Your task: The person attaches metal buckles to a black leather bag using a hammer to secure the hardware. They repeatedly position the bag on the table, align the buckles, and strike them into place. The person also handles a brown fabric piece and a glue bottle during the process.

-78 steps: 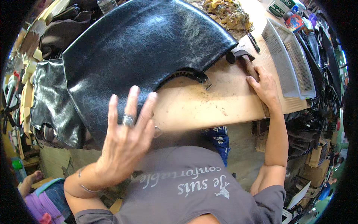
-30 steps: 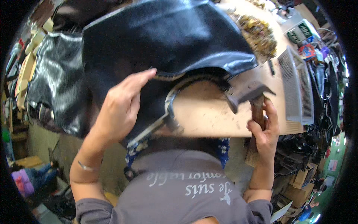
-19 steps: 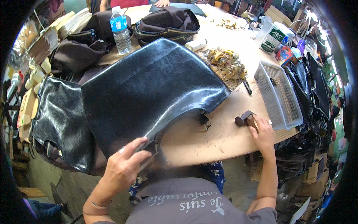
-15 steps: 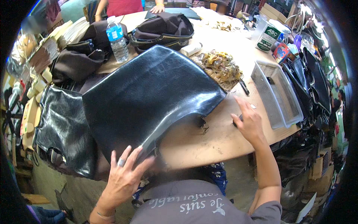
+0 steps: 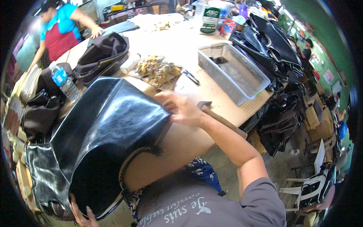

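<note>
A large glossy black leather-like panel (image 5: 109, 113) spreads over the table's near left part, its near edge curved and trimmed with a pale band. Its right corner is pinched in my right hand (image 5: 183, 109), thumb and fingers closed on the edge. Low at the left, my left hand (image 5: 82, 215) grips the panel's near left edge; part of that hand is hidden. Beside my right forearm lies a hammer (image 5: 226, 123) with a wooden handle. Under the panel's left side is another glossy black piece (image 5: 45, 170).
Beyond the panel are a water bottle (image 5: 64, 81), dark fabric bags (image 5: 102, 56), a heap of yellowish scraps (image 5: 157, 71) and a slim dark tool (image 5: 191, 77). A clear plastic basket (image 5: 251, 94) stands at right beside stacked black pieces (image 5: 264, 41). Across the table leans another person (image 5: 62, 30).
My view has turned right. The panel's curved edge has lifted, showing its trim. My right hand has moved from the table onto the panel's corner, uncovering the hammer. My left hand now holds the edge.
</note>
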{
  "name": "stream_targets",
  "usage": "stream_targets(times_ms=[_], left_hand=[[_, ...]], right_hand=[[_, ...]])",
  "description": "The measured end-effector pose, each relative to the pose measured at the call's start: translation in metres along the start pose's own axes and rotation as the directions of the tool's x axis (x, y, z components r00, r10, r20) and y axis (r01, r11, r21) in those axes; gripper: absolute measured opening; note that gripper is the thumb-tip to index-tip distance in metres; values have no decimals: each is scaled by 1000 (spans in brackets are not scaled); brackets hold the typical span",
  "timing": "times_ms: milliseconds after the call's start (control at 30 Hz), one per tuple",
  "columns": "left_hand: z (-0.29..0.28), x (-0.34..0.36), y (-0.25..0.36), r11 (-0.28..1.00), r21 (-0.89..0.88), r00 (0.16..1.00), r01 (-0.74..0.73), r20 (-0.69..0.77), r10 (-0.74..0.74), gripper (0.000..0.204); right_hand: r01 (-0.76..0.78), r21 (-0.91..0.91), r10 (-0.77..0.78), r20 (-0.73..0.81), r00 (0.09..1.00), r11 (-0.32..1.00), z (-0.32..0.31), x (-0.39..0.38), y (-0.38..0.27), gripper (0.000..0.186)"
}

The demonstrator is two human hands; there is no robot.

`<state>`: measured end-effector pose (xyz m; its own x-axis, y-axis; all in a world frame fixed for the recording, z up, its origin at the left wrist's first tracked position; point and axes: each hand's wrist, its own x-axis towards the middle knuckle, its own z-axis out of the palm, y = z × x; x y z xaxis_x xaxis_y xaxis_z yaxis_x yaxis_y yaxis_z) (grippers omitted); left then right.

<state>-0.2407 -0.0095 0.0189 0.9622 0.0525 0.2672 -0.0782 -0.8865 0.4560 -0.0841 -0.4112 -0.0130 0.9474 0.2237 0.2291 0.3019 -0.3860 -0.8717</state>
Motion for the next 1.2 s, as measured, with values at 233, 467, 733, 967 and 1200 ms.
stream_targets(times_ms=[233,467,733,967,1200], left_hand=[[0,-5,-13,959,-231,983,166,-38,-180,43],[4,-18,-57,877,-408,967,253,81,-242,37],[23,-18,-33,679,-729,996,-92,-62,69,81],[30,-10,-24,747,-662,995,56,99,14,46],[59,-3,-33,780,-557,954,-286,-239,179,47]], right_hand=[[-380,561,187,371,910,736,-7,29,-4,68],[-376,373,214,407,888,848,25,70,17,83],[-109,89,90,192,977,990,20,68,-10,91],[302,168,-335,232,913,938,-7,58,-97,60],[388,-3,-370,296,881,922,-36,87,-139,57]])
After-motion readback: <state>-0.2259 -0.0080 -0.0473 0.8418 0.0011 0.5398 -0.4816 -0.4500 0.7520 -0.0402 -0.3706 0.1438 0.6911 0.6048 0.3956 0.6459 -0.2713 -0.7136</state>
